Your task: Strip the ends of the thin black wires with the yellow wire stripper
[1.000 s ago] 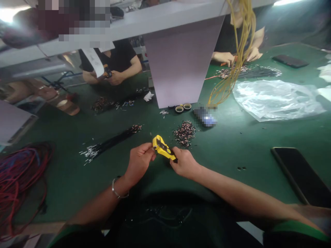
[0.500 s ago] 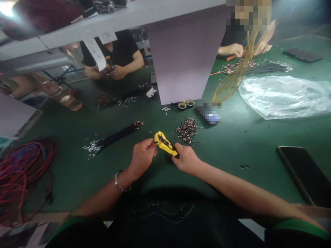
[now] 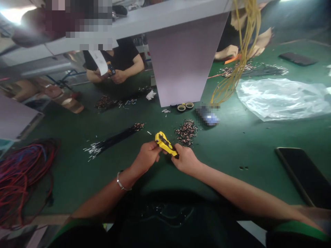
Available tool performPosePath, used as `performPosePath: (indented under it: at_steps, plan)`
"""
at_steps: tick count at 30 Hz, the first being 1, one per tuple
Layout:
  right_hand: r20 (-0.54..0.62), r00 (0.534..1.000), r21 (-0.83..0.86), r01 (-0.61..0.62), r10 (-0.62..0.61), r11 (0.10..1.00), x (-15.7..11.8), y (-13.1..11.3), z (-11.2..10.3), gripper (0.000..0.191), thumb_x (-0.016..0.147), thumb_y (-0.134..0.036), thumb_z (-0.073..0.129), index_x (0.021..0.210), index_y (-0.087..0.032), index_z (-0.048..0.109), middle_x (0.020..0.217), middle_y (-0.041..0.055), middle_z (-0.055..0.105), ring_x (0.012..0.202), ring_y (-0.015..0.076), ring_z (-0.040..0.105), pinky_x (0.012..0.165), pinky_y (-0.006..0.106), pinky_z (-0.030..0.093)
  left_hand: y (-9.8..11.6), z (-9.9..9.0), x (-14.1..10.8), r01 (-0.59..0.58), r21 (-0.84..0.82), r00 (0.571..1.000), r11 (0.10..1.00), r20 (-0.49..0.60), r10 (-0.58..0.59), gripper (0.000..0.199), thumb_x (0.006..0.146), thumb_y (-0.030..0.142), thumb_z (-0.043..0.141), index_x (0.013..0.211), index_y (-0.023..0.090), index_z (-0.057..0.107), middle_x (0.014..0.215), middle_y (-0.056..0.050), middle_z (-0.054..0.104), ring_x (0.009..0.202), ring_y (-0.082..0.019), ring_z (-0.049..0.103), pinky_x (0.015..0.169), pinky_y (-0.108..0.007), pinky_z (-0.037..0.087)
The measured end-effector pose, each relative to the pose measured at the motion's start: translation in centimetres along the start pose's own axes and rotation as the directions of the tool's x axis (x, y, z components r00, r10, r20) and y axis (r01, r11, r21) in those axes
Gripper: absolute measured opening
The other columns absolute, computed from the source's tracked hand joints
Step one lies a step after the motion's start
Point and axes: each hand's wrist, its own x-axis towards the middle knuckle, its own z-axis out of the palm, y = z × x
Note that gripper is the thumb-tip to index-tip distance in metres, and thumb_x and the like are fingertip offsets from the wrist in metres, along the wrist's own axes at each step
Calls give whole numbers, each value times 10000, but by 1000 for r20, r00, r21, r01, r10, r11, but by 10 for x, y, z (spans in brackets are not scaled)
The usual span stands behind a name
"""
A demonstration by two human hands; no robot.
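A yellow and black hand tool (image 3: 165, 144) is held above the green table, its wide head toward the left. My right hand (image 3: 186, 159) is wrapped round its handle end. Close against the tool's head is my left hand (image 3: 148, 155), its fingers pinched together; anything between them is too small or hidden to name. Behind the tool lies a pile of short copper-and-black pieces (image 3: 186, 132). A bundle of black wires (image 3: 116, 137) with silvery and copper ends lies to the left.
Red and blue cables (image 3: 26, 179) are coiled at the left. A phone (image 3: 303, 172) lies at the right, near a clear plastic bag (image 3: 281, 98). Tape rolls (image 3: 185, 107) sit by an upright panel (image 3: 187, 62). Two people work across the table (image 3: 103, 113).
My left hand has shifted slightly right, its fingers now reaching under the tool's head. A small pale piece shows on the table behind the tool. The view has tilted slightly.
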Motion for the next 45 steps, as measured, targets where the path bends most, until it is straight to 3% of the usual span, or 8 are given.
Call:
performPosePath:
  at_steps: [5, 15, 22, 26, 34, 45]
  plan:
    - [-4, 999, -27, 31, -31, 999, -1, 1, 2, 60, 730, -193, 494, 782, -197, 466, 674, 40, 623, 568, 180, 548, 557, 276, 297, -9, 0, 4, -107, 226, 994, 968, -2, 111, 143, 697, 181, 568, 559, 148, 591, 551, 22, 535, 533, -98, 448, 524, -210, 362]
    - [71, 994, -102, 84, -77, 991, -2, -4, -4, 73, 743, -200, 482, 814, -186, 475, 729, 72, 643, 603, 197, 562, 558, 287, 286, -8, -5, -2, -111, 227, 993, 968, -11, 117, 109, 675, 159, 619, 567, 158, 633, 529, 7, 583, 575, -162, 543, 550, -243, 410]
    - [109, 990, -119, 100, -87, 988, -3, -6, -6, 84, 751, -201, 500, 831, -177, 491, 752, 82, 650, 631, 205, 577, 568, 289, 299, -14, -8, -3, -212, 336, 975, 918, 3, 224, 135, 669, 118, 613, 541, 163, 612, 462, 14, 539, 535, -153, 544, 536, -235, 397]
    - [142, 986, -135, 110, -91, 985, -3, -5, -7, 99, 761, -212, 504, 851, -173, 498, 776, 84, 655, 649, 210, 587, 571, 288, 303, -18, -13, -3, -318, 511, 945, 799, 100, 312, 191, 722, 121, 571, 535, 157, 592, 482, -1, 565, 512, -140, 536, 528, -234, 378]
    - [184, 978, -154, 127, -98, 980, -2, -7, -10, 119, 771, -213, 507, 878, -162, 513, 803, 95, 666, 687, 217, 604, 590, 288, 314, -22, -22, -1, -506, 746, 847, 433, 335, 412, 275, 777, 115, 501, 517, 145, 584, 495, -33, 600, 478, -134, 548, 517, -242, 348]
    - [194, 976, -122, 128, -103, 984, 0, -6, -11, 122, 767, -206, 503, 878, -159, 520, 796, 93, 658, 679, 210, 589, 595, 285, 318, -7, -29, -3, -566, 787, 821, 245, 511, 253, 307, 800, 112, 468, 515, 138, 580, 514, -46, 601, 488, -135, 529, 503, -249, 292]
